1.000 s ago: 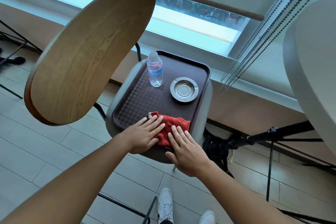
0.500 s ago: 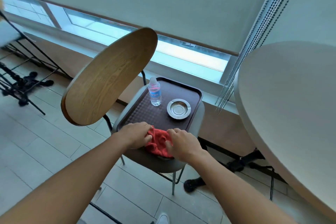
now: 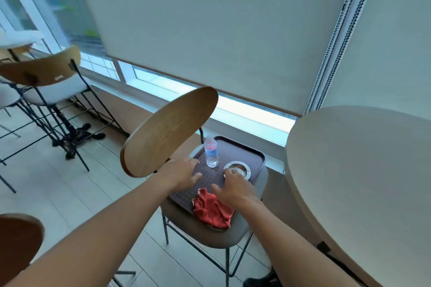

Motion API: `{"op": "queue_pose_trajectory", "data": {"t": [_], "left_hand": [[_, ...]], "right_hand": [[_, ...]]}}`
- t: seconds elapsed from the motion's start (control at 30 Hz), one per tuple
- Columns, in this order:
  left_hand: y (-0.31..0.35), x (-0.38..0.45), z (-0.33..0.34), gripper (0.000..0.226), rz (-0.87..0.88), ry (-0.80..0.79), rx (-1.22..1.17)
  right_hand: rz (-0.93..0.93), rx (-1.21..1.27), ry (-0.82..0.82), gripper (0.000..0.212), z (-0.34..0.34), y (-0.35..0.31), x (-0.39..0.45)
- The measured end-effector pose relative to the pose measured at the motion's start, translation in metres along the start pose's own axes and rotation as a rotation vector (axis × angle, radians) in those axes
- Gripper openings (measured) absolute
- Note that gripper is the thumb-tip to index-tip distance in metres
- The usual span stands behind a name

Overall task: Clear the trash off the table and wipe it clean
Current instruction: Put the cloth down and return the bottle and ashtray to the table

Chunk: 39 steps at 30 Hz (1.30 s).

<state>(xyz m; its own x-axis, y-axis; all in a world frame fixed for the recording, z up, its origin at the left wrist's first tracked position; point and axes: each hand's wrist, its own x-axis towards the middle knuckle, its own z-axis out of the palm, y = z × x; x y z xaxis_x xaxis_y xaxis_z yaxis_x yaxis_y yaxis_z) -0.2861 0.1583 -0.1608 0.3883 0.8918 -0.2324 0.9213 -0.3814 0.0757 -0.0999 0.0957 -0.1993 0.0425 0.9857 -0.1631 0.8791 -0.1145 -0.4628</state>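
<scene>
A brown tray (image 3: pixel 242 154) lies on the seat of a chair (image 3: pixel 210 230). On the tray stand a small water bottle (image 3: pixel 211 152) and a round metal ashtray (image 3: pixel 238 168). A crumpled red cloth (image 3: pixel 213 209) lies at the tray's near edge, hanging over it. My left hand (image 3: pixel 184 173) hovers over the tray's left side with fingers spread and holds nothing. My right hand (image 3: pixel 233 187) hangs just beyond the cloth, near the ashtray, fingers loosely bent and empty. The round white table (image 3: pixel 363 170) is at the right.
The chair's wooden backrest (image 3: pixel 168 133) juts up left of the tray. More stools (image 3: pixel 46 81) and black metal legs stand at the far left. A second wooden backrest (image 3: pixel 16 237) shows at the lower left. Blind cords (image 3: pixel 331 39) hang by the window.
Both hands have let go of the red cloth and lifted off it, moving farther over the tray. The view has pulled back and up, showing more of the room.
</scene>
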Motion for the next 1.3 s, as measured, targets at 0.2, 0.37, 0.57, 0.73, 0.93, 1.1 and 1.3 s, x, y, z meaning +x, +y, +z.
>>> {"op": "queue_pose_trajectory", "data": {"t": [0.2,0.37,0.57,0.73,0.93,1.1,1.3], "left_hand": [[-0.012,0.036,0.008,0.064,-0.014,0.001,-0.092],[-0.028,0.088,0.026,0.066,-0.026,-0.008,-0.215],[-0.046,0.156,0.057,0.073,-0.101,-0.032,-0.43],[-0.056,0.193,0.075,0.09,-0.144,-0.04,-0.534],[-0.059,0.22,0.092,0.085,-0.071,-0.012,-0.718],[-0.056,0.234,0.103,0.078,-0.063,0.014,-0.771],[-0.057,0.238,0.107,0.074,-0.039,0.062,-0.733]], "right_hand": [[0.047,0.03,-0.002,0.083,0.005,-0.004,0.035],[0.119,0.052,-0.036,0.087,0.02,-0.004,0.075],[0.17,0.04,-0.097,0.091,0.044,0.003,0.136],[0.189,0.074,-0.105,0.093,0.063,0.011,0.182],[0.21,0.288,-0.011,0.079,0.093,0.018,0.221],[0.202,0.465,0.109,0.055,0.115,0.027,0.237],[0.214,0.501,0.18,0.037,0.126,0.034,0.244]]}}
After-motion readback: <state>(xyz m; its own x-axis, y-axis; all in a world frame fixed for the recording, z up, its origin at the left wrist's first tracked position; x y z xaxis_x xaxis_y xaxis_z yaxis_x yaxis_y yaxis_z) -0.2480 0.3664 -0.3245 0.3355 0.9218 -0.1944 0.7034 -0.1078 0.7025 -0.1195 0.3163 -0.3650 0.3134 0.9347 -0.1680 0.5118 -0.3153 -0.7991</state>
